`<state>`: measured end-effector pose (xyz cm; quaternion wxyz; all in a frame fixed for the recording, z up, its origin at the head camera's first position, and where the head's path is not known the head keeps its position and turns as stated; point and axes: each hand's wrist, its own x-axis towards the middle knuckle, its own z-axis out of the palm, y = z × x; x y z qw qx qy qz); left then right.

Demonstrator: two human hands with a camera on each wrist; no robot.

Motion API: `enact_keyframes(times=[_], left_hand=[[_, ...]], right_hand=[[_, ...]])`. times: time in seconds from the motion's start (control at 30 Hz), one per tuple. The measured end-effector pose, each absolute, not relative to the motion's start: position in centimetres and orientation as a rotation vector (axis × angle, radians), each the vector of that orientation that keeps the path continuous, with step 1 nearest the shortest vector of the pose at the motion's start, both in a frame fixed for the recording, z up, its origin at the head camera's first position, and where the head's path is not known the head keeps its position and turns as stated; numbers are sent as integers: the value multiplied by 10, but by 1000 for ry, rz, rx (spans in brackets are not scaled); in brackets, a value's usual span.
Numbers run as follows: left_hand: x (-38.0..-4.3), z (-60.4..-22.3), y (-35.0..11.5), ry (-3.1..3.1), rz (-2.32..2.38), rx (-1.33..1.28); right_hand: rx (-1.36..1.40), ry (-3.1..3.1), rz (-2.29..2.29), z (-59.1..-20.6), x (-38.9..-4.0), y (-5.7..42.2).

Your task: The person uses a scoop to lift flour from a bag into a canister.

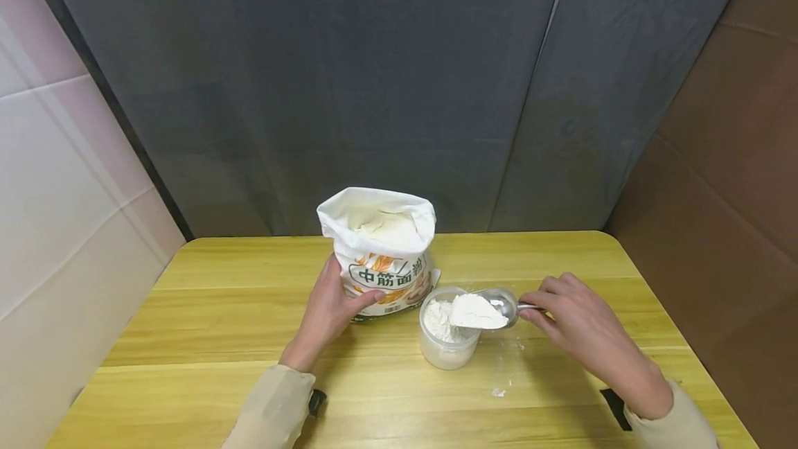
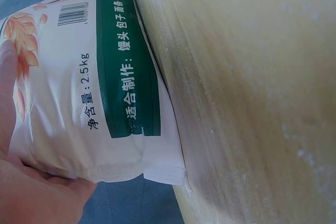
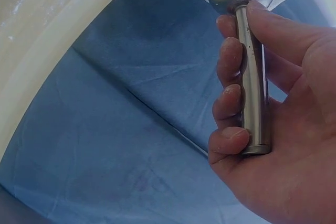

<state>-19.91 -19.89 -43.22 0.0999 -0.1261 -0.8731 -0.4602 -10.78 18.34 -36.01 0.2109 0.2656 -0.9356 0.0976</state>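
Observation:
My left hand [image 1: 330,303] grips the lower left side of a white flour bag [image 1: 391,281], its thumb across the printed front. The bag stands upright on the table with its top rolled open and flour [image 1: 389,227] showing inside. In the right wrist view, the fingers of my right hand [image 3: 299,93] curl round the handle of a metal scoop [image 3: 253,77]. Heaped with flour, the scoop's bowl [image 1: 508,303] is over the right side of a clear plastic tub [image 1: 447,353]. Flour lies inside the tub, which stands just right of the bag.
Spilled flour [image 1: 499,392] dots the wooden table [image 1: 206,338] in front of and right of the tub. A dark grey curtain [image 1: 324,89] hangs behind the table. White panels [image 1: 56,158] rise at the left, a brown one [image 1: 723,179] at the right.

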Motion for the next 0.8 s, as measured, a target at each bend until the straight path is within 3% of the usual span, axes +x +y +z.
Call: enact_keyframes(times=[0.8], left_hand=[[-199,-433,-199,-2575,-1347,-387]], right_hand=[[795,-2602,161,-344,-110,173]])
